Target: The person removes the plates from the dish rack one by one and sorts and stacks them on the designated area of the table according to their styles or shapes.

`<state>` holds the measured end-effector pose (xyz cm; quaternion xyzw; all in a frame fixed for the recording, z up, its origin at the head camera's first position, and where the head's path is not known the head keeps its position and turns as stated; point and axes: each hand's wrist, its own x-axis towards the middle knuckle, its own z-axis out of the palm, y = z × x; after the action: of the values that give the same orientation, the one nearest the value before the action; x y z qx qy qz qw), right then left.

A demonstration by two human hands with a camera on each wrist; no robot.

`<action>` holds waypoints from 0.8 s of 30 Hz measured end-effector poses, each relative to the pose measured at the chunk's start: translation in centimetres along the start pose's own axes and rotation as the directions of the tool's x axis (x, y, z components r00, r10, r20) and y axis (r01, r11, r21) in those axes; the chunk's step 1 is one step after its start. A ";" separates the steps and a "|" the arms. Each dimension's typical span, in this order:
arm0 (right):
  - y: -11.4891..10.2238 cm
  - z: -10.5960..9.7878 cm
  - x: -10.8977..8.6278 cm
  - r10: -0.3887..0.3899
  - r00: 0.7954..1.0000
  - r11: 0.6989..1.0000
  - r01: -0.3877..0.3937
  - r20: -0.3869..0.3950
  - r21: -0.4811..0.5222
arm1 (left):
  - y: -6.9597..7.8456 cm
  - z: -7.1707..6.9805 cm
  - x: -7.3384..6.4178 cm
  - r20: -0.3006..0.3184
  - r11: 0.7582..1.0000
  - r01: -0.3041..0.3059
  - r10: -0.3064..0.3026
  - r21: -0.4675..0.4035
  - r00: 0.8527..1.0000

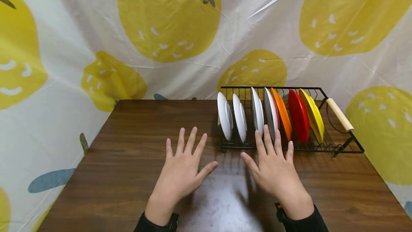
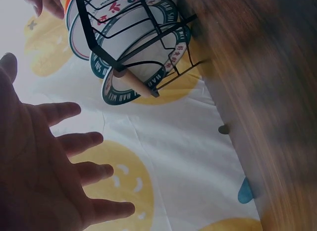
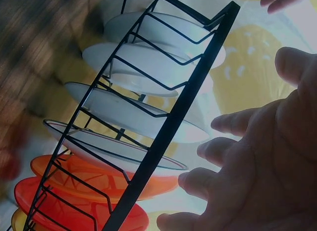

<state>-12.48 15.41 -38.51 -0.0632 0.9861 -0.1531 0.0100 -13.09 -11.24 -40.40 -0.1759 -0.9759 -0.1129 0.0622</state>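
Both hands are spread over the brown table, palms down and fingers straight, with nothing in them. My left hand (image 1: 182, 173) is left of the black wire dish rack (image 1: 325, 149), apart from it. My right hand (image 1: 276, 171) is just in front of the rack, and its fingertips overlap the white plates in the head view; whether they touch cannot be told there. In the right wrist view a gap shows between fingers and rack. Several white plates (image 1: 239, 119), an orange plate (image 1: 281, 115), a red plate (image 1: 298, 116) and a yellow plate (image 1: 313, 115) stand on edge in the rack.
The rack has a pale wooden handle (image 1: 339, 114) at its right end. A white cloth with yellow fruit prints (image 1: 180, 78) hangs behind and beside the wooden table (image 1: 128, 153). In the left wrist view, some white plates show dark green lettered rims (image 2: 119, 96).
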 end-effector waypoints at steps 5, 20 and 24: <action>0.2 -0.1 -0.3 0.003 1.000 1.000 -0.003 -0.001 0.008 | 0.2 0.1 0.1 0.009 1.000 -0.006 0.006 -0.004 1.000; 3.0 -2.8 -0.6 0.047 0.995 0.996 -0.040 -0.087 0.077 | -0.1 0.3 0.0 0.033 0.999 0.009 -0.008 -0.034 0.999; 4.2 -3.3 -0.8 0.073 0.992 0.994 -0.064 -0.104 0.083 | 0.0 0.3 0.0 0.051 0.999 0.011 -0.009 -0.040 0.999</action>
<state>-12.37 20.44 -36.64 -0.0205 0.9800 -0.1948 -0.0352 -13.17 -11.19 -40.65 -0.1751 -0.9756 -0.1283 0.0331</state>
